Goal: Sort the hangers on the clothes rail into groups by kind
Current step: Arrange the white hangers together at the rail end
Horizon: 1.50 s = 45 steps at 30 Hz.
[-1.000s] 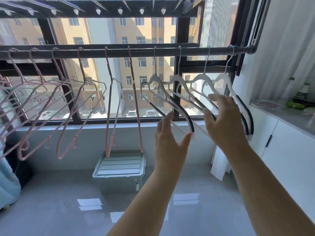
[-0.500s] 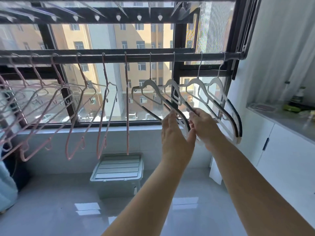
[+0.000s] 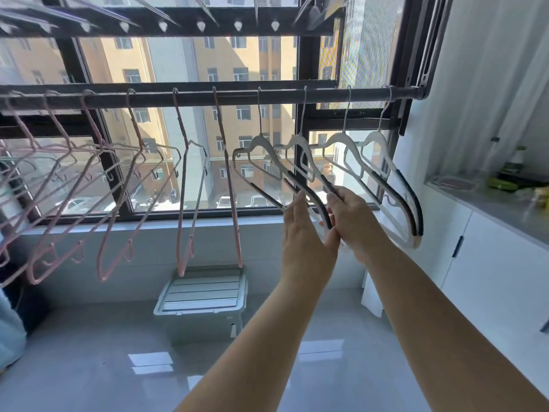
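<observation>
A dark clothes rail (image 3: 193, 98) runs across the window. Several pink wire hangers (image 3: 184, 203) hang along its left and middle. Several white plastic hangers with black ribbed grips hang on its right part. My left hand (image 3: 306, 236) pinches the lower arm end of the leftmost white hanger (image 3: 261, 144) between thumb and fingers. Right beside it, my right hand (image 3: 353, 221) grips the black-ribbed arm of the second white hanger (image 3: 297, 144). The two hands touch. Two more white hangers (image 3: 377, 144) hang free at the rail's right end.
A grey lidded storage box (image 3: 202, 295) stands on the glossy floor under the rail. At the right is a white cabinet with a grey counter (image 3: 490, 203) carrying bottles (image 3: 517, 165). A drying rack (image 3: 178, 25) spans overhead. Blue cloth (image 3: 9, 331) shows at the left edge.
My right hand left the rightmost white hangers and moved left onto the second one. Both hands came together. The white hangers swung slightly.
</observation>
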Each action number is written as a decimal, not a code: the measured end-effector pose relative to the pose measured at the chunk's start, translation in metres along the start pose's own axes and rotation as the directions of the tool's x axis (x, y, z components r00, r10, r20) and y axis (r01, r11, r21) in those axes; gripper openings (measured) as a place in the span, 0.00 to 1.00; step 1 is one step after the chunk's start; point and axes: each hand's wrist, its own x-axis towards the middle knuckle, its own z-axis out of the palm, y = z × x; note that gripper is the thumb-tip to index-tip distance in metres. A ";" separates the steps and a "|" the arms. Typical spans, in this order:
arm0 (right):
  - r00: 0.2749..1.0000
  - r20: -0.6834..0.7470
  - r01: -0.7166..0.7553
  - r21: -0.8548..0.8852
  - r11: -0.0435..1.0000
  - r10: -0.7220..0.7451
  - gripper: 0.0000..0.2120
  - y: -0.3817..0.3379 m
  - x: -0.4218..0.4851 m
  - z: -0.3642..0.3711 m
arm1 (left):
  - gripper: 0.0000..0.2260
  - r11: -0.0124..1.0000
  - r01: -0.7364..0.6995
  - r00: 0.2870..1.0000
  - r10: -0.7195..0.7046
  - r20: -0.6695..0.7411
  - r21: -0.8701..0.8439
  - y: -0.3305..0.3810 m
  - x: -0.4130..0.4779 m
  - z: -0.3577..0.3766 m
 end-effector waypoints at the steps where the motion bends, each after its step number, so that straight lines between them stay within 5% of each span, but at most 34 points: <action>1: 1.000 0.002 -0.002 0.000 1.000 0.002 0.16 0.000 -0.001 -0.001 | 0.34 1.000 0.002 1.000 -0.002 0.006 -0.004 0.000 0.000 0.001; 18: 1.000 -0.014 0.001 0.000 1.000 -0.001 0.12 -0.006 -0.010 -0.012 | 0.36 0.995 0.097 0.992 -0.099 0.079 0.028 -0.004 -0.004 0.010; 22: 0.998 0.027 0.069 -0.310 0.948 -0.063 0.19 -0.007 -0.012 -0.019 | 0.36 0.996 0.080 0.997 -0.080 0.006 0.030 -0.003 -0.006 0.006; 27: 0.921 -0.172 0.217 -0.520 0.827 -0.350 0.18 -0.019 -0.007 -0.050 | 0.32 0.998 -0.062 0.992 0.062 -0.109 -0.004 0.011 -0.004 0.004; 35: 0.985 -0.064 0.093 -0.592 0.801 -0.162 0.23 -0.018 0.011 -0.061 | 0.23 0.991 -0.131 0.986 0.129 -0.105 -0.019 0.024 0.005 0.015; 39: 0.985 -0.055 0.085 -0.660 0.747 -0.161 0.23 -0.020 0.021 -0.060 | 0.25 0.991 -0.127 0.990 0.129 -0.055 0.034 0.024 0.004 0.021; 45: 0.998 0.017 -0.024 -0.732 0.681 0.055 0.23 -0.017 0.030 -0.055 | 0.28 0.987 -0.113 0.993 0.114 -0.004 0.112 0.021 0.003 0.019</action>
